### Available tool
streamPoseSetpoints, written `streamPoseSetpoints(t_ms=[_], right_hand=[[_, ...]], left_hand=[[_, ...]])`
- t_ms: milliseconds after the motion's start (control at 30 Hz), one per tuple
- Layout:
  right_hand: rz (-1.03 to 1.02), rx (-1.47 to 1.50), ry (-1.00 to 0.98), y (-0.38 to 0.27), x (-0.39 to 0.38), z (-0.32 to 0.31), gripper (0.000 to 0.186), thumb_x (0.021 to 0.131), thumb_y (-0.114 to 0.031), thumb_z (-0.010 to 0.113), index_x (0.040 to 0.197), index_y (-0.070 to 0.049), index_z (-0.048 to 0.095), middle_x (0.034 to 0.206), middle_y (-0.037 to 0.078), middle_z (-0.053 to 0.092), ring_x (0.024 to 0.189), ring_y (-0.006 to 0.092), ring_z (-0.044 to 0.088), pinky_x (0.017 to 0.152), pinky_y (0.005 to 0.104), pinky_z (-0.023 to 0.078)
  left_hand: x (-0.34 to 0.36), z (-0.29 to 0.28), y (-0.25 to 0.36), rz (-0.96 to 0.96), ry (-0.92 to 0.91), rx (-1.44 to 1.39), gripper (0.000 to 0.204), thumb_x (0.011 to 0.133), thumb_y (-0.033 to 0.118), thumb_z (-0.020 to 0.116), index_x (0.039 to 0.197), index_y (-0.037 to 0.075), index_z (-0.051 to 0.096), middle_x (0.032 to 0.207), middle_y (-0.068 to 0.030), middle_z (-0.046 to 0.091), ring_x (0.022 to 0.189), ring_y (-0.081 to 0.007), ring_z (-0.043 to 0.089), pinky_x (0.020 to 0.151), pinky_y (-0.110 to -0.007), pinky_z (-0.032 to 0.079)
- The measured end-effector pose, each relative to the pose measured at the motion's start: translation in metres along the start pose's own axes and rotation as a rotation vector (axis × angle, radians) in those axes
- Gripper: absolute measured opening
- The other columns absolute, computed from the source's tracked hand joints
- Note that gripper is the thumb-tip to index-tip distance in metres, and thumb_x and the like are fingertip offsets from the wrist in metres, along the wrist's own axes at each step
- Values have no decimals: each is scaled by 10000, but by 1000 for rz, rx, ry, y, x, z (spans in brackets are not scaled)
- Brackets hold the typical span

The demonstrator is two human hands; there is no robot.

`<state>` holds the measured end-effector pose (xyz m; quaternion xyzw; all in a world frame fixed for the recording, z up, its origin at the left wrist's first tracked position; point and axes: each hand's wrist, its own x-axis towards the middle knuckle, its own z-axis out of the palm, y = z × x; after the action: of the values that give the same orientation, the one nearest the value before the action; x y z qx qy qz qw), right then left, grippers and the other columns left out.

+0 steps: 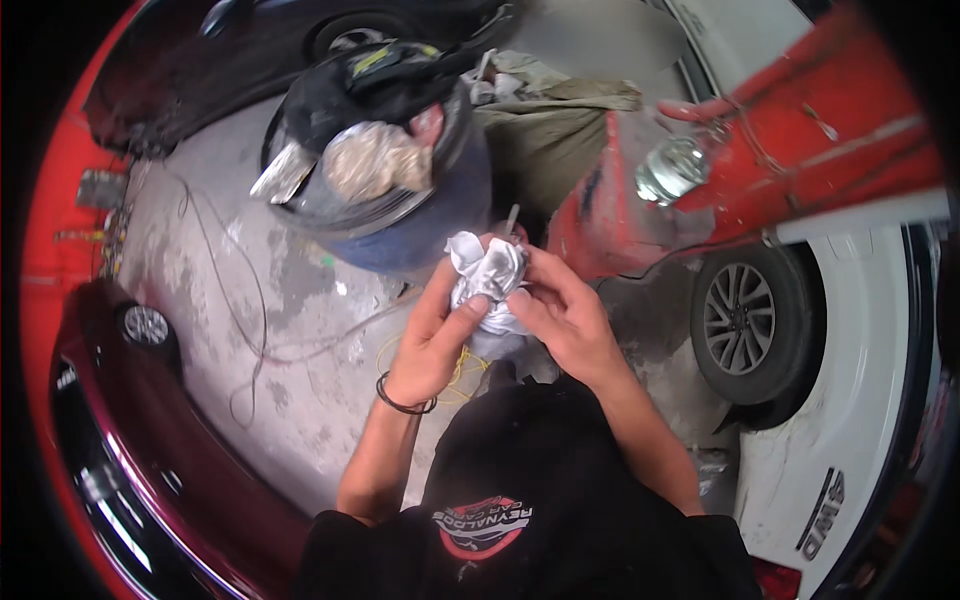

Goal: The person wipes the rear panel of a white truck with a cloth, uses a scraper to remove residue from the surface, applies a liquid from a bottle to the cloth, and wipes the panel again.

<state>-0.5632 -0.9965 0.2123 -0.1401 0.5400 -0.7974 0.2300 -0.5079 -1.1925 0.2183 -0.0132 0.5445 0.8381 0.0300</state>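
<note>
A crumpled white cloth [487, 272] with greyish smudges is bunched up in front of my chest, held between both hands. My left hand [432, 338], with dark bands around its wrist, grips the cloth's left side, thumb pressed on top. On the other side my right hand [570, 318] has its thumb and fingers closed on the cloth's right part. A thin pale stick-like piece [513, 218] shows just beyond the cloth; I cannot make out what it belongs to.
Just ahead stands a blue drum [400, 240] heaped with crumpled wrapping and dark material. A red pillar [630, 190] carries a clear jar [672, 170]. A white vehicle's wheel [740, 318] is at right, a maroon car [150, 430] at left. A cord [262, 330] crosses the concrete floor.
</note>
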Motion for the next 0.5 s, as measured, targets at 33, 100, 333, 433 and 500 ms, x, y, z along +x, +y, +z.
streamPoseSetpoints(t_ms=[33, 100, 333, 433, 500], right_hand=[[-22, 2, 23, -3, -2, -5, 570, 1102, -118, 761, 1619, 12, 559, 1509, 118, 690, 1307, 157, 669, 1118, 333, 536], [-21, -211, 160, -11, -9, -17, 438, 1095, -115, 764, 1506, -3, 661, 1345, 86, 765, 1168, 121, 709, 980, 302, 584], [-136, -219, 400, 3, -33, -71, 228, 1101, -49, 727, 1324, -5, 701, 1200, 53, 787, 1028, 103, 731, 885, 287, 586], [-170, 105, 437, 20, -31, -74, 258, 1112, -6, 683, 1369, -3, 677, 1236, 50, 784, 1055, 99, 733, 895, 284, 589], [-71, 59, 412, 11, -43, -75, 292, 1156, -90, 640, 1436, -6, 649, 1294, 66, 760, 1154, 125, 713, 999, 309, 573]], left_hand=[[5, 13, -3, -4, -31, 9, 629, 1126, 112, 631, 1705, -25, 429, 1615, -128, 599, 1504, -241, 563, 1277, -404, 411], [8, 40, -7, 112, 26, 174, 632, 1122, 119, 658, 1695, -28, 435, 1618, -132, 597, 1514, -247, 556, 1288, -410, 407], [-7, 100, -51, -27, 128, -386, 592, 1150, 182, 638, 1685, -2, 464, 1663, -158, 564, 1528, -264, 556, 1261, -437, 448], [-14, 130, -82, 48, 255, 37, 503, 1083, 5, 722, 1566, -6, 581, 1473, -78, 666, 1311, -158, 629, 1125, -364, 519], [-6, 137, -90, 218, 289, 234, 412, 1058, -4, 762, 1445, -2, 620, 1364, -58, 681, 1226, -125, 633, 1063, -336, 542]])
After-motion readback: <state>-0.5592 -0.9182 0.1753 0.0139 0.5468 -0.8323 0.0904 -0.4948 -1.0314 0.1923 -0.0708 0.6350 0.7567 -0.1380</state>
